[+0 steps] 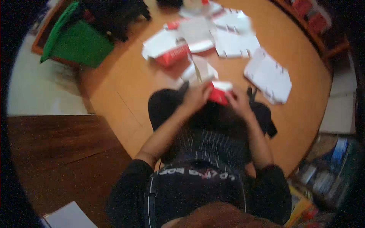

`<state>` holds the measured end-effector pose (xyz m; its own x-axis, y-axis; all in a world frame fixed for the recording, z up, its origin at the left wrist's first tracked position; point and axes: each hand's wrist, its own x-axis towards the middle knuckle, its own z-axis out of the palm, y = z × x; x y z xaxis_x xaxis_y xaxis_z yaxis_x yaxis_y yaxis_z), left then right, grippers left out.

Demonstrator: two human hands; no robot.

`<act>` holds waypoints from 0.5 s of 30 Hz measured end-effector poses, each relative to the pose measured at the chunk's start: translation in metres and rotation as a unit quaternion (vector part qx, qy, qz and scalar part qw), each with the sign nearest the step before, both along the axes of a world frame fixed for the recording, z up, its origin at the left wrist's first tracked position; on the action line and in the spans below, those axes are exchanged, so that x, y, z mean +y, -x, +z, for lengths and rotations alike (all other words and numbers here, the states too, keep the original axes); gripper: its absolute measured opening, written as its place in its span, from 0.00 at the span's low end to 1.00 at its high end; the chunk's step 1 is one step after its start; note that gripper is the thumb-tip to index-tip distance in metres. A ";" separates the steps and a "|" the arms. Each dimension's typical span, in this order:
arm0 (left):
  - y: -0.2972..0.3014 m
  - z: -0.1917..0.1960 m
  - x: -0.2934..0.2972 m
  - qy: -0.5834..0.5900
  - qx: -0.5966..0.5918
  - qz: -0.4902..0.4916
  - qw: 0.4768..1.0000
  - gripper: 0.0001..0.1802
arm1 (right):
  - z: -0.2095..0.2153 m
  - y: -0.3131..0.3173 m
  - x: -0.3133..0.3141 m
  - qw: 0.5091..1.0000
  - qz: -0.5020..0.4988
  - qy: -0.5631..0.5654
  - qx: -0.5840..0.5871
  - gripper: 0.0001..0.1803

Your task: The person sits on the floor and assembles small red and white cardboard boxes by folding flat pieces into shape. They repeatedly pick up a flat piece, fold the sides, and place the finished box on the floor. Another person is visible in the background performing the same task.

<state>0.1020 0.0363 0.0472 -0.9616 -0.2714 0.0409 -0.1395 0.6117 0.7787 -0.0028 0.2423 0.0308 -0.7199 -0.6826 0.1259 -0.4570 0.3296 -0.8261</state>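
A small red and white carton (pixel 218 96) is held between my two hands, above my lap. My left hand (pixel 197 98) grips its left end with closed fingers, and my right hand (pixel 239 102) has its fingers closed on the right side. Blur hides the carton's fine detail and some fingertips. Just beyond it lies a white and grey folded cardboard piece (pixel 201 69). Farther off are a red and white carton (pixel 173 55), partly opened out, and a flattened white carton (pixel 269 76) with slotted edges, to the right.
More flattened cartons (pixel 236 41) overlap on the orange-brown floor (pixel 304 102) ahead. A green bin-like object (pixel 81 43) stands at the far left beside a dark bundle (pixel 114 15). Packed items (pixel 323 178) sit at the right, and a dark wooden surface (pixel 68 148) at the left.
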 end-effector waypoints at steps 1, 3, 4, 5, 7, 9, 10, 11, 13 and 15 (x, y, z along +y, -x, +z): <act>-0.002 -0.006 -0.007 0.038 0.074 0.009 0.997 0.26 | 0.007 -0.002 -0.001 1.000 0.006 -0.005 -0.014 0.12; -0.005 -0.001 -0.003 0.036 0.086 0.036 0.995 0.28 | 0.017 -0.002 0.004 1.000 0.002 0.013 -0.022 0.13; -0.005 0.017 0.000 0.003 0.020 0.058 0.998 0.29 | 0.022 -0.002 0.006 0.999 -0.001 0.038 -0.019 0.13; -0.006 0.024 -0.001 0.016 0.012 0.070 0.997 0.26 | 0.023 -0.003 0.005 0.998 -0.012 0.013 -0.056 0.13; -0.011 0.016 0.000 -0.007 0.003 0.075 0.997 0.22 | 0.023 -0.005 0.006 0.998 -0.015 0.013 -0.066 0.13; -0.012 0.002 -0.001 -0.069 0.044 0.069 0.994 0.16 | 0.023 -0.004 0.005 0.997 -0.013 0.007 -0.069 0.13; -0.012 -0.002 0.000 -0.077 0.053 0.062 0.994 0.16 | 0.021 -0.005 0.007 0.997 -0.014 -0.002 -0.070 0.13; -0.012 -0.005 0.001 -0.086 0.062 0.054 0.993 0.15 | 0.021 -0.006 0.008 0.997 -0.014 -0.010 -0.071 0.13; -0.013 -0.005 0.007 -0.083 0.071 0.053 0.993 0.15 | 0.021 -0.006 0.007 0.998 -0.009 -0.010 -0.058 0.14; -0.014 0.000 0.016 -0.060 0.071 0.064 0.994 0.16 | 0.025 -0.007 0.006 0.998 -0.001 -0.024 -0.060 0.14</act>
